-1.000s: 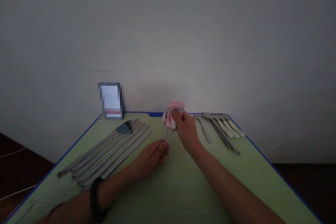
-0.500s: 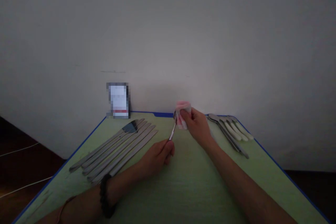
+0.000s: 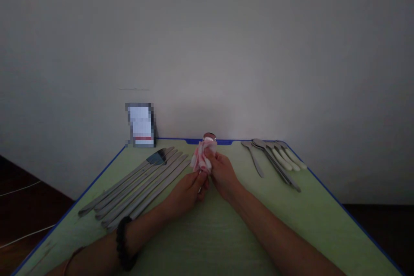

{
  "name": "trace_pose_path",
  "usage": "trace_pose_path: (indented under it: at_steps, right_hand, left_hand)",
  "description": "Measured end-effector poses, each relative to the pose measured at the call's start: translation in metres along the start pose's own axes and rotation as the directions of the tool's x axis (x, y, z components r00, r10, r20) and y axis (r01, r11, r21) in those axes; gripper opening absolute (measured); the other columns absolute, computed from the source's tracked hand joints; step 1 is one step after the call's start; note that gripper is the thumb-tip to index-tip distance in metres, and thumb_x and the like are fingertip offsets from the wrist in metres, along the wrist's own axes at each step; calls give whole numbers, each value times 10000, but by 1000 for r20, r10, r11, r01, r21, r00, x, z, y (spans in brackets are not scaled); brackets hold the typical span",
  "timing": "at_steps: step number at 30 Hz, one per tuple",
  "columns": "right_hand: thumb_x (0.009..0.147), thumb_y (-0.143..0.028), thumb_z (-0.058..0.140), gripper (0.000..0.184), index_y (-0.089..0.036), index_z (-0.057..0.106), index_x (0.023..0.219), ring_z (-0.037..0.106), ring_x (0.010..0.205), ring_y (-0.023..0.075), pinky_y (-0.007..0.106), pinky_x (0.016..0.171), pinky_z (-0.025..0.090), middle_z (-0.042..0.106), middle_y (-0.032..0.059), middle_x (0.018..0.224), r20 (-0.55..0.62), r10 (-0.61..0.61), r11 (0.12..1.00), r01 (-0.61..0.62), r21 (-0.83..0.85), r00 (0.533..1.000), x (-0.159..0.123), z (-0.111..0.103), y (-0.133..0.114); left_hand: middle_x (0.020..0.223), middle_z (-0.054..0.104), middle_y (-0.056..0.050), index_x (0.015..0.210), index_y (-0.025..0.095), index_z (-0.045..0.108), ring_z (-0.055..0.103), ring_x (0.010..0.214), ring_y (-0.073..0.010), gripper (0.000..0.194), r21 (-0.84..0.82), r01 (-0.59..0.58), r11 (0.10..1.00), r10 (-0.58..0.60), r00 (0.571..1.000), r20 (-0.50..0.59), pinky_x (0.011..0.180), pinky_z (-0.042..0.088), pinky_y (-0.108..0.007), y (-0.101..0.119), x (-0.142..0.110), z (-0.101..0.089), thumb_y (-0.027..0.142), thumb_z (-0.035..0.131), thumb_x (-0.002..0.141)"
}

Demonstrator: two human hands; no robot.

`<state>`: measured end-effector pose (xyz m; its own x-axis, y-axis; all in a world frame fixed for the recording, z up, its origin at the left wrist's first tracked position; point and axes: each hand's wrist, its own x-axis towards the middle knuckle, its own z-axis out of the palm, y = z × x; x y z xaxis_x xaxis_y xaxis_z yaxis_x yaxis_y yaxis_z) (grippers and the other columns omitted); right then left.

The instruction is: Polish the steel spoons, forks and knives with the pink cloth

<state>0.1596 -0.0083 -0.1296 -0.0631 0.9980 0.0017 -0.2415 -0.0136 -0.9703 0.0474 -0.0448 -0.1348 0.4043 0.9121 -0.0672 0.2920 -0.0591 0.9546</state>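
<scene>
1. Fingers of L hand (image 3: 187, 189) grip lower handle of shiny silver metal spoon-like utensil (image 3: 210, 136) over pale green, blue-edged table (image 3: 207, 239); R hand (image 3: 224, 174) clamps crumpled pink-white cloth (image 3: 203, 155) round shaft.
2. Vs. moment ago: cloth's down off head, by L hand.
3. Rubbing prob. reaches handle.

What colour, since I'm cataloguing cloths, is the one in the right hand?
The cloth is pink and white; it shows best in the head view.

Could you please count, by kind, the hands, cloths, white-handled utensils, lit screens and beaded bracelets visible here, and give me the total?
Left hand and right hand: 2
Cloth: 1
White-handled utensils: 3
Lit screen: 1
Beaded bracelet: 1
Total: 8
</scene>
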Motion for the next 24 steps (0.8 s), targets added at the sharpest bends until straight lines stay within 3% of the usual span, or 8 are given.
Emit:
trace_pose_path:
  at_steps: [5,7,9,11,14,18,21,24]
  right_hand:
    - [667,-597,581,439,-165,535,606,372,469,91,235,462,281,493,-21,516,-35,-39,999,39,0,999,5,-7,-10]
    - [688,-560,572,406,-165,526,610,351,480,86,231,470,266,473,-32,527,-84,-110,990,102,-101,990,9,-16,-21]
    - [719,-515,551,367,-166,521,607,338,494,89,230,474,249,446,-37,527,-112,-233,934,190,-303,966,12,-26,-34]
    - [746,-471,533,330,-167,534,617,342,512,96,230,481,244,435,-36,525,-72,-363,819,282,-500,929,13,-34,-46]
    - [770,-448,510,306,-170,550,649,357,523,102,230,486,252,451,-32,539,-15,-429,736,340,-586,903,11,-37,-54]
    - [775,-506,481,372,-177,493,602,333,481,94,234,455,242,438,-32,520,-117,-296,879,222,-421,948,7,-23,-36]
    - [749,-551,505,403,-182,479,588,324,458,88,234,442,238,429,-38,497,-87,-149,970,129,-205,985,3,-10,-16]
    - [719,-584,530,422,-177,501,609,342,452,88,233,447,259,455,-35,501,-29,-50,999,49,-19,998,0,-3,-4]
  left_hand:
    - [526,409,49,700,193,465,393,487,-120,426,47,-5,999,6,1000,-16,483,305,-242,3,-2,0,531,279,880]
    - [535,416,48,708,192,471,396,500,-120,410,94,-13,995,14,1000,-8,493,307,-241,4,-4,-1,503,278,892]
    - [540,418,49,710,192,469,395,502,-119,398,126,-14,992,13,1000,10,498,312,-240,4,-5,-2,481,270,900]
    - [547,425,47,705,194,463,402,507,-119,391,143,-26,989,22,999,31,505,319,-239,4,-7,-2,467,265,903]
    - [553,429,46,704,195,459,407,510,-120,390,136,-40,990,34,999,41,503,318,-237,3,-7,-1,467,262,903]
    - [545,402,52,709,194,459,388,499,-118,391,112,-22,993,18,999,31,490,304,-237,3,-7,1,483,276,898]
    - [540,407,48,708,192,466,390,503,-120,395,105,-27,994,27,1000,2,500,309,-241,1,-6,2,486,286,899]
    - [541,411,44,709,192,469,394,498,-123,410,70,-27,997,29,999,-19,497,311,-245,-1,-4,2,496,274,904]
